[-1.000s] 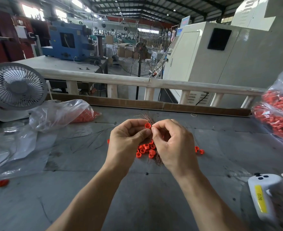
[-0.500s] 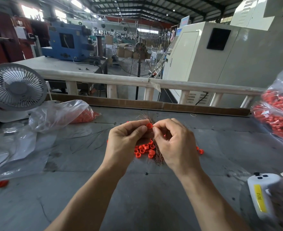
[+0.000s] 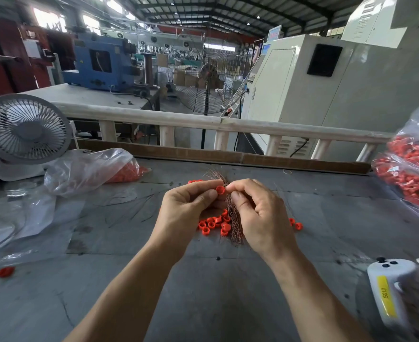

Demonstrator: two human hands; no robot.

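Red cap (image 3: 220, 189) pinched at left hand (image 3: 188, 206) fingertips, touching right hand (image 3: 257, 213) fingertips.
Right hand pinched copper wire bundle (image 3: 233, 218) just beside cap; loose caps (image 3: 212, 223) lay below both hands on table (image 3: 203, 304). Both grips unchanged from a second earlier.

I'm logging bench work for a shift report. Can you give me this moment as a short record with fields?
Left hand: pinches a red cap
Right hand: pinches the copper wire bundle beside the cap
Under hands: loose red caps on the grey table
Left side: desk fan, clear bag of red parts
Right side: second bag, white controller
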